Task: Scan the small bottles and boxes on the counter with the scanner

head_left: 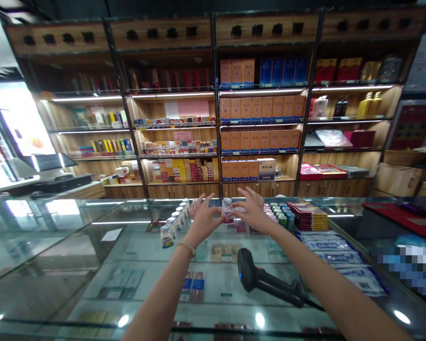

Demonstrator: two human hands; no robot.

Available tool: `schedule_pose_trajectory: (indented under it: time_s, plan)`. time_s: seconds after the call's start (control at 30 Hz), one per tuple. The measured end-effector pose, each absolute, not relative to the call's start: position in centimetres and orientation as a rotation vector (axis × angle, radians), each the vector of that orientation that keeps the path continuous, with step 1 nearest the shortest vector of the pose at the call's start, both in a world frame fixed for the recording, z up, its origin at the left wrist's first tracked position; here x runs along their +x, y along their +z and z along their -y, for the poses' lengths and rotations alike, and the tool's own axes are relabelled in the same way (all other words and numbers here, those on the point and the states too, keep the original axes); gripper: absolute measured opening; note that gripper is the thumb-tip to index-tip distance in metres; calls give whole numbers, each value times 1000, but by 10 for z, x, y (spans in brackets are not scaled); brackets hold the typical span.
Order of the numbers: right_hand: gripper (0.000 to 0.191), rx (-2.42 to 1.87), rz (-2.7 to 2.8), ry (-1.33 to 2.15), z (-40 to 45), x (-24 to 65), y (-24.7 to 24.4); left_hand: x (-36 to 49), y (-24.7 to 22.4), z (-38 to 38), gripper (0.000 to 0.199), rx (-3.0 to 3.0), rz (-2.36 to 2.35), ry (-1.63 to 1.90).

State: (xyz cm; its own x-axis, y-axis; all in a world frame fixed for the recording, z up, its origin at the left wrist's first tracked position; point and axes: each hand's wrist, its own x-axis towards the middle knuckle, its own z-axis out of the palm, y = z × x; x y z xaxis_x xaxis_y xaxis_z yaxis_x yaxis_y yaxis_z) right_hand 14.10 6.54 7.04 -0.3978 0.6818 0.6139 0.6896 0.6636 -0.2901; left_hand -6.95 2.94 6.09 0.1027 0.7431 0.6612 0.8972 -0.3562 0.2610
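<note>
A small clear jar with a whitish lid [227, 207] stands between my two hands, toward the far side of the glass counter. My left hand [205, 215] touches its left side with thumb and fingertips, the other fingers raised. On the right side, my right hand [251, 209] pinches the same jar, fingers spread above. To the left, similar jars with white lids [166, 236] stand in a slanting row. Small tubs with green and pink lids [279, 213] are just right of my right hand. Below my hands lies a black handheld scanner [266, 279].
Red and yellow packets [308, 216] are stacked at the right, with blue-white packets [341, 258] nearer. The glass counter [128, 255] has goods beneath its top. A monitor [51, 162] stands at the far left. Stocked shelves [215, 125] line the back wall.
</note>
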Motion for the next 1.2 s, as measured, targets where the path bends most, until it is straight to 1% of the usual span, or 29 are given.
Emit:
schedule_pose_trajectory:
  time_s: [0.13, 0.3, 0.53, 0.7, 0.77, 0.83, 0.9, 0.97, 1.03, 1.2]
  plan:
    - [22, -1081, 2021, -58, -67, 165, 70, -41, 67, -35, 14, -2151, 1622, -1210]
    - [22, -1124, 1969, -67, -74, 189, 66, -14, 61, -51, 15, -2168, 1578, -1300]
    - [24, -1158, 1995, -51, -78, 213, 62, 1, 56, -61, 14, -2233, 1520, -1333]
    - [28, -1166, 2010, -133, -76, 221, 49, 2, 48, -55, 16, -2307, 1535, -1278]
    - [35, -1163, 2023, -201, -75, 224, 42, 2, 44, -52, 15, -2339, 1550, -1259]
    - [48, -1153, 2035, -274, -73, 226, 35, 2, 41, -50, 14, -2376, 1581, -1235]
    - [56, -1127, 2056, -332, -71, 229, 29, 2, 39, -48, 13, -2401, 1636, -1194]
    - [55, -1086, 2089, -367, -70, 231, 25, 3, 39, -45, 11, -2407, 1695, -1139]
    - [50, -1044, 2118, -385, -68, 233, 23, 4, 40, -42, 10, -2410, 1732, -1078]
    - [44, -988, 2140, -424, -65, 239, 24, 5, 42, -37, 8, -2437, 1723, -951]
